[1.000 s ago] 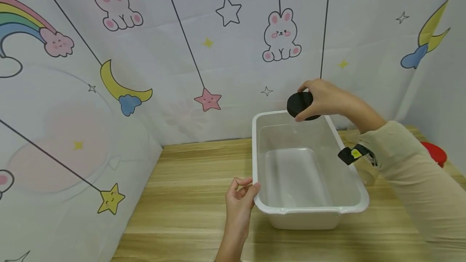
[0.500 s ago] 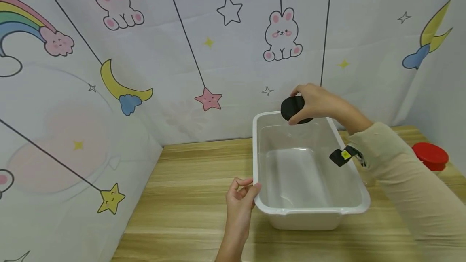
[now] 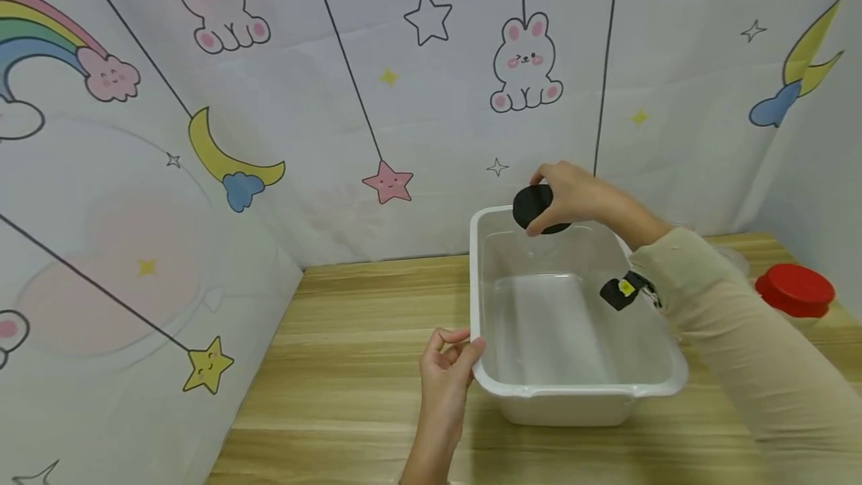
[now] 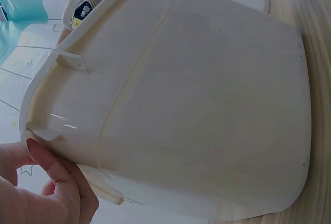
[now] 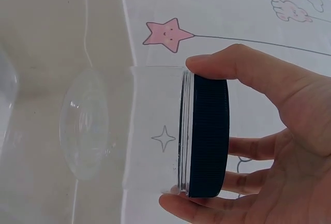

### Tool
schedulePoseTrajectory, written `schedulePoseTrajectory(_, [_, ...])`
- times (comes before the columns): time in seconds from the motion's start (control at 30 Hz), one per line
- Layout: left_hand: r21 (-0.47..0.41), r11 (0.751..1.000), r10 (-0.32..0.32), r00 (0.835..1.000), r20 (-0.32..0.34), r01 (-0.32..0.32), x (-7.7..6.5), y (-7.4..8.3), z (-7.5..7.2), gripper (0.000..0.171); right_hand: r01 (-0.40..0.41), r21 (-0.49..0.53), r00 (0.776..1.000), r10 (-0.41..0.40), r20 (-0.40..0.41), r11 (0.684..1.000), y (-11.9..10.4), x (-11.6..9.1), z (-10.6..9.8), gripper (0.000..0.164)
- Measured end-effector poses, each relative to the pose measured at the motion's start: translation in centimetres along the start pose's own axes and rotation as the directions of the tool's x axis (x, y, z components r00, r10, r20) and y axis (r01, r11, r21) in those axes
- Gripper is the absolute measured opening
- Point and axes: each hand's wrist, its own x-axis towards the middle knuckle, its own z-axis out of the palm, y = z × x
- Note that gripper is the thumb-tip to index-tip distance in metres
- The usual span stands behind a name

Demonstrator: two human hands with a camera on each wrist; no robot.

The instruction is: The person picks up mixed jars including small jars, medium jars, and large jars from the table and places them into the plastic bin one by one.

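Note:
A clear jar [image 5: 155,123] with a ribbed black lid [image 5: 209,136] is in my right hand [image 3: 572,193], held by the lid between thumb and fingers. In the head view the black lid hangs over the far end of a white rectangular tub [image 3: 582,391]; the jar's clear body barely shows there. The right wrist view has the jar lying sideways across the picture, its bottom towards the tub's pale wall. My left hand [image 3: 446,365] grips the tub's rim at the near left corner, thumb on top and fingers curled underneath.
To the right of the tub stands a container with a red lid [image 3: 798,290], partly behind the right sleeve [image 3: 727,320]. Beside it shows another clear, rounded edge [image 3: 730,254]. The wooden tabletop [image 3: 357,365] meets a cartoon-printed cloth wall [image 3: 337,96] at the back and left.
My right hand has moved left and slightly down with the jar over the tub's far end. The red-lidded container has come further into view behind the sleeve. My left hand keeps its hold.

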Motion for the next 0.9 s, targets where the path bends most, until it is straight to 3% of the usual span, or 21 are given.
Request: schedulePoseTrajectory(0.9, [-0.017,1.000,0.019,1.000,0.001,-0.019,0.4,-0.4,0.4,0.019,0.038,-0.016,0.999,-0.038,0.032,0.999,0.6,3.0,4.6,0.075])
